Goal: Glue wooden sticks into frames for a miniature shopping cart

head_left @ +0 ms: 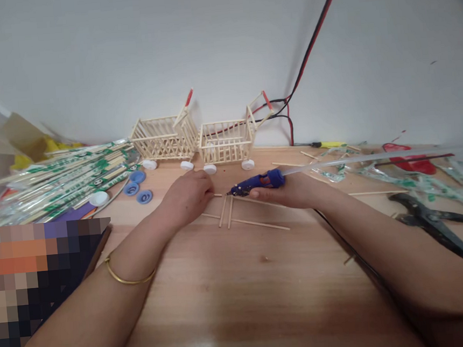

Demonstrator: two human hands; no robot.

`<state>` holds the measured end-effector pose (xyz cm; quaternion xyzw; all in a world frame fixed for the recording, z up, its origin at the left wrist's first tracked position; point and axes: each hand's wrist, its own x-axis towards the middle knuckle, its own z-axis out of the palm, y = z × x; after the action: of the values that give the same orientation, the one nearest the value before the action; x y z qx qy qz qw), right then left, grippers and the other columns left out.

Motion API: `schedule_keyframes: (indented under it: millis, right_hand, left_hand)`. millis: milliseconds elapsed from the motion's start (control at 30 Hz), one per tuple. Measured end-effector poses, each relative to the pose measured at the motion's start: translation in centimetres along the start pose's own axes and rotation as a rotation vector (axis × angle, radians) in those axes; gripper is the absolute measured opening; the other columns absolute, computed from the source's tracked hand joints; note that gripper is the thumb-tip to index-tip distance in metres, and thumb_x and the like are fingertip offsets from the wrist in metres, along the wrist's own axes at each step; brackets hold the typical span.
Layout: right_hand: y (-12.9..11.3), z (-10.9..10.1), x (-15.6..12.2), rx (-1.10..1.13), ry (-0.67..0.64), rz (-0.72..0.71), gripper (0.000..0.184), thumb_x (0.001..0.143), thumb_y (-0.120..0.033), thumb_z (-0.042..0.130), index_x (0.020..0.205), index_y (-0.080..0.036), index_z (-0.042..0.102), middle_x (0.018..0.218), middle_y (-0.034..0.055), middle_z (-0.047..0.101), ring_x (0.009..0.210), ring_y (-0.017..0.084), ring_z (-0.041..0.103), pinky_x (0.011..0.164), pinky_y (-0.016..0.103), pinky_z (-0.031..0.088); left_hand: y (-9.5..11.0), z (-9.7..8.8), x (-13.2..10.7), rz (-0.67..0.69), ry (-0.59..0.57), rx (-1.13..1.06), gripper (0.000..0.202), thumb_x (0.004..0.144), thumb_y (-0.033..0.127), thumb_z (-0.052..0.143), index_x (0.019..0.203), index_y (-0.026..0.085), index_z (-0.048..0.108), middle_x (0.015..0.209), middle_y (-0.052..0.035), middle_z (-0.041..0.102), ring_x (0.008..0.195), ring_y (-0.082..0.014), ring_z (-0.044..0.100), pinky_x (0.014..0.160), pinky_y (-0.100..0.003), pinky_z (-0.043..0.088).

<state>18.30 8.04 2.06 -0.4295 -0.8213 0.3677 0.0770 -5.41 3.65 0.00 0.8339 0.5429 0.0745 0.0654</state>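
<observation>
A blue hot glue gun (253,184) is held in my right hand (287,190), its nozzle pointing left and a long translucent glue stick running out of its back. Below the nozzle, two short thin wooden sticks (231,214) lie nearly side by side across a longer wooden stick (262,225). My left hand (188,196) is closed, its fingertips pinching the end of another stick (217,195) close to the nozzle. Just behind my hands stand two small stick-built shopping carts, the left cart (163,139) and the right cart (226,141), both with white wheels and red handles.
Wrapped chopsticks (70,179) are piled at the left, beside blue bottle caps (144,197) and a white cap (99,198). Black pliers (430,215) and plastic wrappers (422,178) lie at the right. A yellow-handled tool (330,144) rests by the wall; cables (310,53) hang there.
</observation>
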Motion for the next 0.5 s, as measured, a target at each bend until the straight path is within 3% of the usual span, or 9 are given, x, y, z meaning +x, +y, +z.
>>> schedule_keyframes:
  millis: [267, 500]
  right_hand:
    - [-0.5, 0.0, -0.2, -0.036, 0.018, 0.036, 0.046, 0.073, -0.063, 0.055, 0.094, -0.025, 0.071, 0.08, -0.001, 0.069, 0.074, 0.017, 0.062, 0.06, 0.024, 0.044]
    - [0.5, 0.3, 0.3, -0.093, 0.024, 0.057, 0.046, 0.072, -0.065, 0.055, 0.087, -0.025, 0.071, 0.073, -0.0011, 0.067, 0.067, 0.016, 0.059, 0.055, 0.024, 0.04]
  left_hand:
    - [0.0, -0.1, 0.0, -0.01, 0.0, -0.01, 0.016, 0.082, 0.016, 0.05, 0.078, 0.013, 0.065, 0.087, -0.0078, 0.062, 0.084, -0.0194, 0.056, 0.079, -0.031, 0.043]
    - [-0.1, 0.0, -0.2, -0.007, 0.02, -0.032, 0.016, 0.081, 0.016, 0.05, 0.076, 0.014, 0.065, 0.084, -0.0076, 0.062, 0.081, -0.0188, 0.056, 0.076, -0.031, 0.044]
